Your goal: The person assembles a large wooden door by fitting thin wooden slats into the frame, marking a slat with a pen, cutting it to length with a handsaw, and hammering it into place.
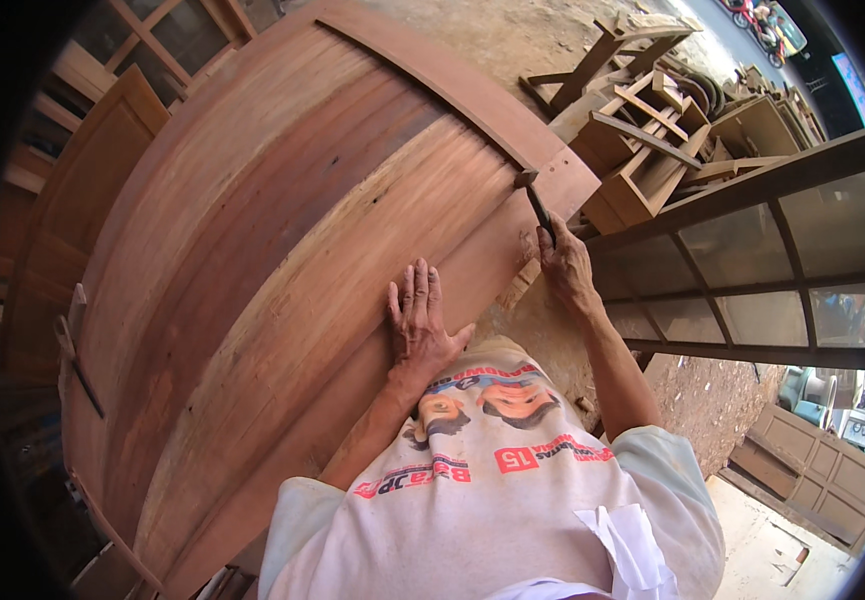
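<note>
Gripping a hammer [535, 205] over the wooden door [282, 260], right hand [564, 262] closed; left hand [418, 322] flat, open.

No pkgs or screens. One sign [857, 88] at approx 2 o'clock, far edge: narrow slanted strip, blue w/ pink-red.

Your left hand [417, 325] has open run across the bare door panel [282, 260] up and to the left. On the right, your right hand [564, 262] is boxed in: glazed frame [752, 250] just beside it, stacked wooden frames [652, 130] beyond.
</note>
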The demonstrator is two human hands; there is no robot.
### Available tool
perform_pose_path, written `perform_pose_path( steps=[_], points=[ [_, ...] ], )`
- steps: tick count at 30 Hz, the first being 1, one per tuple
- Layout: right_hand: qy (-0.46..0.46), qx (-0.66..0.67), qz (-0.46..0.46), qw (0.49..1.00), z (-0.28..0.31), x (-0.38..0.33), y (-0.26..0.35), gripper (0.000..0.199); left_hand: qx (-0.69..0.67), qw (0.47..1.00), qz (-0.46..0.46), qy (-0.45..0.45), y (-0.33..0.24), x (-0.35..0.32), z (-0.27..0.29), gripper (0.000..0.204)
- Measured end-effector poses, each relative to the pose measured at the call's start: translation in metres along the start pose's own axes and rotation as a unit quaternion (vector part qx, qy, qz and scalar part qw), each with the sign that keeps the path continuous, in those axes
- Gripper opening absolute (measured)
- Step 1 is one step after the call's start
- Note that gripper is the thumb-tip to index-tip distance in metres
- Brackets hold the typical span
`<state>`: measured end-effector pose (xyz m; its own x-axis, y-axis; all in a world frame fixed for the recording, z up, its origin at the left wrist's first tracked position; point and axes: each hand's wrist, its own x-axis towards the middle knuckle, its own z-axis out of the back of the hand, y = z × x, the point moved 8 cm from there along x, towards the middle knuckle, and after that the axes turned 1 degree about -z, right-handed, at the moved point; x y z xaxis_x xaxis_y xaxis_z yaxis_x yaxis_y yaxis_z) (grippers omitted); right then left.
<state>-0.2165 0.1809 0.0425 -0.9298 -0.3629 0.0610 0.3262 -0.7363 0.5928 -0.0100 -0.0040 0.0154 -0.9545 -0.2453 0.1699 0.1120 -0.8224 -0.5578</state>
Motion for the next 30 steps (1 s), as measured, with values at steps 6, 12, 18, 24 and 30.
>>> perform_pose_path(
  steps=[6,12,18,24,30],
  points=[
    [0.015,0.001,-0.011,1.0,0.0,-0.002,0.001,0.038,0.003,1.0,-0.009,-0.006,-0.001,0.003,-0.003,0.117],
    [0.059,0.008,-0.017,0.998,-0.001,-0.011,0.016,0.035,0.009,1.0,0.006,0.0,0.001,0.005,0.0,0.117],
    [0.087,0.106,0.063,0.989,-0.021,-0.043,0.043,0.033,-0.019,0.999,0.017,-0.035,0.003,-0.008,0.008,0.122],
    [0.174,0.135,0.133,0.966,-0.07,-0.097,0.088,0.031,0.055,0.98,0.157,-0.107,0.06,-0.116,0.082,0.137],
    [0.329,0.115,0.212,0.913,-0.126,-0.16,0.165,0.038,0.16,0.922,0.343,-0.08,0.134,-0.287,0.172,0.157]
  ],
)
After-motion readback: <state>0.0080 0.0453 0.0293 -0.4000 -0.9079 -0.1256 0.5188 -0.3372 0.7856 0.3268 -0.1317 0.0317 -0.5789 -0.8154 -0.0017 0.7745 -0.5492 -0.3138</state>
